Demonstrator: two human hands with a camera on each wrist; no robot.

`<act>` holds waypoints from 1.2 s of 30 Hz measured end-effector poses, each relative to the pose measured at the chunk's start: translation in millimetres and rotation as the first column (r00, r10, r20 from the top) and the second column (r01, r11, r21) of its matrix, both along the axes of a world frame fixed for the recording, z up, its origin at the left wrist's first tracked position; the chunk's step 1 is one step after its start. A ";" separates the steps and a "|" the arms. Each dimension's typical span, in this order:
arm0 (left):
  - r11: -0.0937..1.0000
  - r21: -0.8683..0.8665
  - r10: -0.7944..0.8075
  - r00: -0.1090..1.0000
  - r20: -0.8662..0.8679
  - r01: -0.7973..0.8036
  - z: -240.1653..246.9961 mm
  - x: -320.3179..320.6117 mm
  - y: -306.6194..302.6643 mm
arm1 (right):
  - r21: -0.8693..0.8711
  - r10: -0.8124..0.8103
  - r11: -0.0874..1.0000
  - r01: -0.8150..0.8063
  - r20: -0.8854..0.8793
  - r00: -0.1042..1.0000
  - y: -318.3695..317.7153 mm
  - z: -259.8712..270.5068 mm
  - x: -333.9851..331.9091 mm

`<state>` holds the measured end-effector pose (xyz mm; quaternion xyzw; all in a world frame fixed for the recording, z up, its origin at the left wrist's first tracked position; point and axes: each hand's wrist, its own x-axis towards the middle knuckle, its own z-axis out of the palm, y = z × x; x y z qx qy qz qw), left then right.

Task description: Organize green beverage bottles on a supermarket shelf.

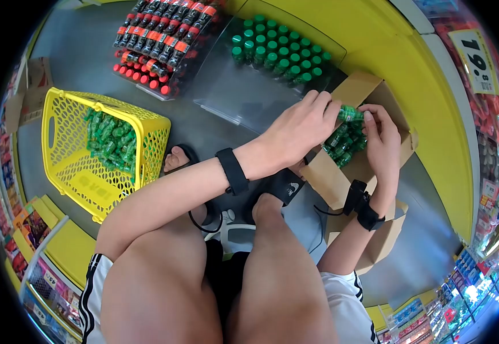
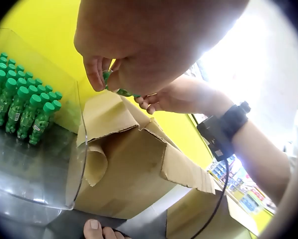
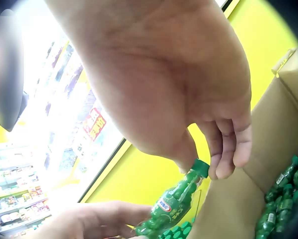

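A small clear bottle of green balls (image 3: 171,206) with a green cap is held sideways between both hands, above an opened cardboard box (image 1: 370,94). My left hand (image 1: 304,123) grips its base end, and in the right wrist view those fingers wrap the bottom. My right hand (image 1: 384,143) pinches the capped end between thumb and fingers. Inside the box lie several more green bottles (image 1: 341,149), loosely piled. In the left wrist view the bottle is mostly hidden behind the left hand (image 2: 134,45).
Upright green-capped bottles (image 1: 281,51) stand in rows within a clear plastic bin (image 1: 226,109). Dark red-capped bottles (image 1: 163,34) are stacked left of it. A yellow basket (image 1: 152,143) with green bottles stands at left. Another open carton (image 1: 384,241) sits by the right arm.
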<state>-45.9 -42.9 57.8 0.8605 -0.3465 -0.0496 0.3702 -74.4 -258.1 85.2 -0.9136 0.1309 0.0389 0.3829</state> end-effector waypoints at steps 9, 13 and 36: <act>0.942 -0.223 0.241 0.968 -0.066 -0.250 -42.7 5.7 30.5 | 0.047 -0.025 0.999 0.019 0.121 0.992 86.5 19.6 8.4; 0.909 -0.239 0.329 0.940 -0.090 -0.341 -57.1 11.0 48.4 | -0.037 0.027 0.999 -0.023 0.123 0.992 116.2 15.5 18.4; 0.816 0.020 0.505 0.695 -0.511 -0.578 -131.9 58.7 86.8 | -0.315 0.327 0.908 -0.278 0.117 0.938 189.8 -95.7 99.6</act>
